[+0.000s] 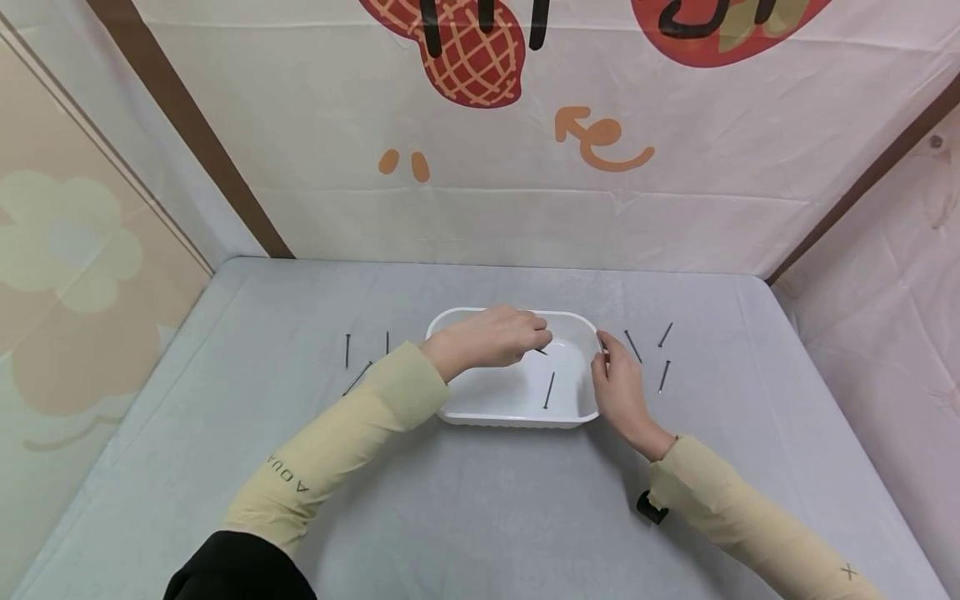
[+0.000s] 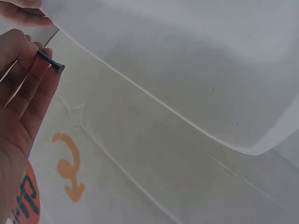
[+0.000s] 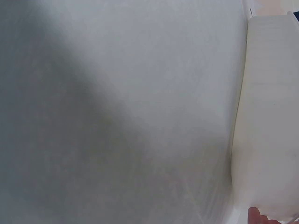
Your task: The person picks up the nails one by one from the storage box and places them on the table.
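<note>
A white plastic tray (image 1: 517, 421) sits on the table with a dark nail (image 1: 550, 390) lying inside it. My left hand (image 1: 506, 337) is over the tray, pinching another nail between thumb and fingers. In the left wrist view this held nail (image 2: 50, 60) shows its flat head pointing outward, its other end hidden by the fingers. My right hand (image 1: 621, 387) grips the tray's right rim, thumb and fingers at its edge. Only the fingertips (image 3: 254, 215) of that hand appear low in the right wrist view, beside the tray's pale wall (image 3: 266, 112).
Three nails lie left of the tray, one (image 1: 347, 351) upright in view and one (image 1: 357, 378) slanted near the left sleeve. Three more, including a slanted nail (image 1: 633, 346), lie right of it. A printed cloth wall (image 1: 525, 225) stands behind the grey table (image 1: 487, 517).
</note>
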Action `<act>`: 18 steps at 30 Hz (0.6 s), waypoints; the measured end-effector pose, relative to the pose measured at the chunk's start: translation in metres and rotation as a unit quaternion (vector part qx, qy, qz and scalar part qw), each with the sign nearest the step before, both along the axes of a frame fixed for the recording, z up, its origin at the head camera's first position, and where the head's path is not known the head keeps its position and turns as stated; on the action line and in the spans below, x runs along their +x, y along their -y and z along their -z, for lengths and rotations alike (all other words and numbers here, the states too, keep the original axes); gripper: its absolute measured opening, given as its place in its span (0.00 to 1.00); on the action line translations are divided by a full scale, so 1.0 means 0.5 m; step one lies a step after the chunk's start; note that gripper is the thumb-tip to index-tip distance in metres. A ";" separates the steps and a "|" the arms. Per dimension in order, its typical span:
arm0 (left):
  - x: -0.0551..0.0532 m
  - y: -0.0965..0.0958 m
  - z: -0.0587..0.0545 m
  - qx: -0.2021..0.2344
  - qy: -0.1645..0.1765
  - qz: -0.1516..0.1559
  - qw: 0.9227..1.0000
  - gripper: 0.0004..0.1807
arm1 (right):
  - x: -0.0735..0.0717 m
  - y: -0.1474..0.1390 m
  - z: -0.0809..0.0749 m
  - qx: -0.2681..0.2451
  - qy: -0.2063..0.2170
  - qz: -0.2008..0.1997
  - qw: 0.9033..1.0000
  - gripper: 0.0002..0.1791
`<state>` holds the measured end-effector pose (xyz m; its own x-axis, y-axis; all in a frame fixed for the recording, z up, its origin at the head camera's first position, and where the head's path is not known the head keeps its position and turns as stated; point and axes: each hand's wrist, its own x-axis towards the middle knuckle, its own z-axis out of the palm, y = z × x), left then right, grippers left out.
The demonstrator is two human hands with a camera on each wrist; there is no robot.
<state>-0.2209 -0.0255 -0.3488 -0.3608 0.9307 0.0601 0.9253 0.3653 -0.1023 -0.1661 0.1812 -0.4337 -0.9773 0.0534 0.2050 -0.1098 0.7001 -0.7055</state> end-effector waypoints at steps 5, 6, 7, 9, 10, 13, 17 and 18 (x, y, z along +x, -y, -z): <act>0.004 0.009 -0.002 0.029 0.001 0.000 1.000 0.14 | -0.001 -0.001 0.001 -0.001 -0.003 -0.001 1.000 0.22; 0.005 0.011 -0.002 0.034 0.001 0.000 0.999 0.14 | -0.001 -0.001 0.001 -0.001 -0.004 -0.001 1.000 0.22; 0.006 0.014 -0.003 0.040 0.001 0.000 0.999 0.14 | -0.001 -0.001 0.001 -0.002 -0.004 -0.001 1.000 0.22; 0.009 0.019 -0.003 0.050 0.003 -0.002 0.999 0.14 | -0.001 -0.001 0.001 -0.002 -0.004 -0.002 1.000 0.22; 0.010 0.021 -0.003 0.054 0.004 -0.004 0.999 0.14 | -0.001 0.000 0.001 -0.002 -0.004 -0.001 1.000 0.22; 0.015 0.030 -0.004 0.063 0.007 -0.009 0.998 0.13 | -0.001 0.000 0.000 -0.002 -0.003 -0.001 1.000 0.22; 0.020 0.040 -0.003 0.073 0.000 -0.012 0.997 0.12 | 0.000 0.001 0.000 -0.002 0.003 0.000 1.000 0.22; 0.021 0.041 -0.003 0.078 -0.001 -0.013 0.997 0.12 | 0.000 0.001 -0.001 -0.002 0.004 0.000 1.000 0.22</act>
